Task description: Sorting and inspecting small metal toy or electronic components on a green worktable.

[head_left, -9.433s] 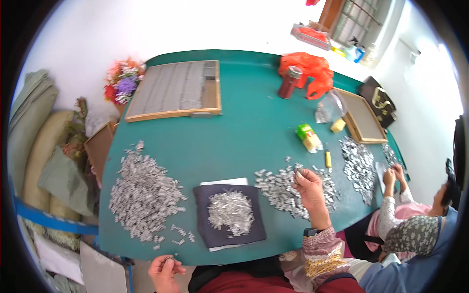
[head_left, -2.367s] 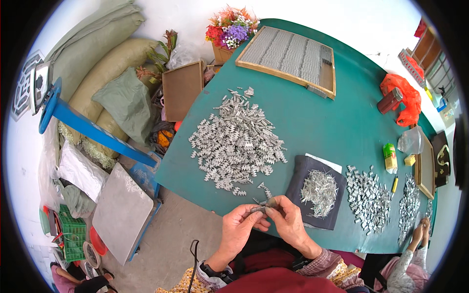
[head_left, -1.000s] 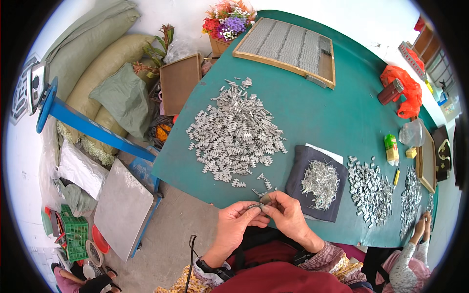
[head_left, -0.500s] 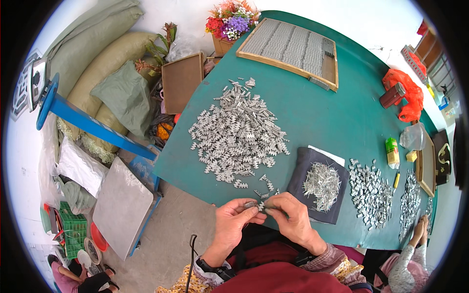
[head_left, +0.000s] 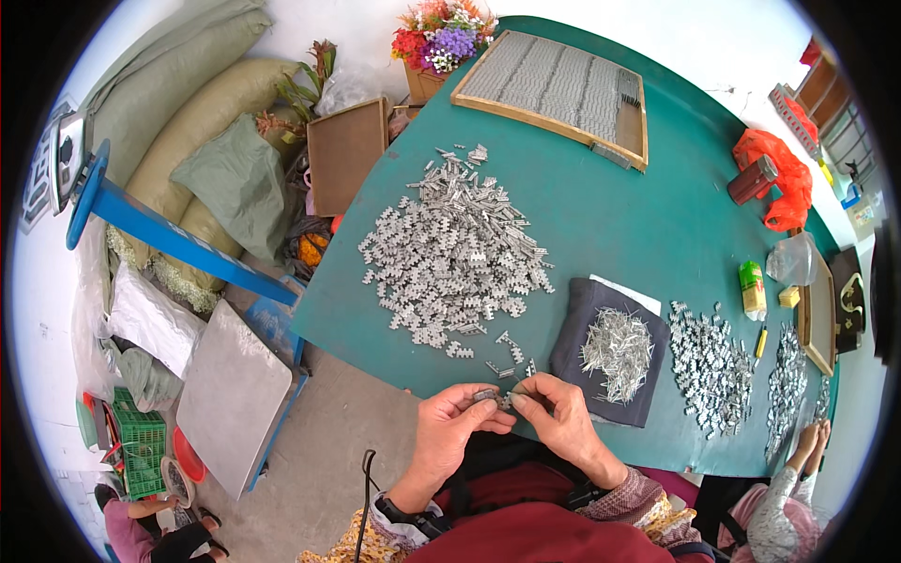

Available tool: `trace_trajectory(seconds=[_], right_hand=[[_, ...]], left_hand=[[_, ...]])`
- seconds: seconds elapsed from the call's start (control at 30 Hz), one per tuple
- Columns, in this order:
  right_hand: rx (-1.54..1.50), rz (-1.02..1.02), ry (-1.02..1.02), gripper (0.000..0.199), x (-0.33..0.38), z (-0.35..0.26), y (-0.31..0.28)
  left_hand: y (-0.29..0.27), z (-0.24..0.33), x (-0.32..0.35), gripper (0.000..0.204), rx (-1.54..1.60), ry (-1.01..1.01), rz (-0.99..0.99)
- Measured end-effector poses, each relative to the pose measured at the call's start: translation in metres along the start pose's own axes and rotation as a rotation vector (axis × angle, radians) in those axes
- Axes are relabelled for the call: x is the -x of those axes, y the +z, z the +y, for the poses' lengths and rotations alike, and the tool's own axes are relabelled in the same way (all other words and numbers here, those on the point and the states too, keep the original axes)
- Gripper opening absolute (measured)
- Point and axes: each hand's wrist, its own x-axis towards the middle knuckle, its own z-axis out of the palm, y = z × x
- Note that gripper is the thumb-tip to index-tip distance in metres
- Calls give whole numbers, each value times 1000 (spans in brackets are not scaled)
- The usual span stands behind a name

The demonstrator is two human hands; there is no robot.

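Hands: left hand (head_left: pixel 449 433) and right hand (head_left: pixel 560 419) meet at lower centre, each pinching one end of a small metal clip (head_left: pixel 489 395) just off the table (head_left: pixel 601 225) edge
Progress: by the look, well short of done; a big clip pile (head_left: pixel 453 251) waits at centre; smaller piles (head_left: pixel 710 366) lie at right
Pins: thin, bright wire pins (head_left: pixel 616 342) heaped on a dark cloth (head_left: pixel 580 319), right of the hands
Materials: clips grey, flat, notched; tabletop smooth green; wooden tray (head_left: pixel 557 88) at top holds ribbed rows
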Motion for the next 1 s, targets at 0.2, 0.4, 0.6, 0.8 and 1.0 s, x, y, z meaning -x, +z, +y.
trace_trajectory(seconds=[0.2, 0.4, 0.6, 0.8, 1.0], right_hand=[[-36, 2, 16, 10, 0, 4, 0], [67, -19, -2, 10, 1, -8, -2], [190, -22, -154, 6, 0, -14, 1], [262, -15, -300, 6, -1, -13, 0], [315, -24, -338, 7, 1, -25, -2]], left_hand=[[-1, 0, 1, 18, 14, -18, 1], [-4, -3, 0, 19, 3, -34, -17], [-2, 2, 2, 17, -107, -60, -65], [0, 2, 3, 16, -152, -53, -82], [-3, 2, 4, 15, -115, -69, -130]])
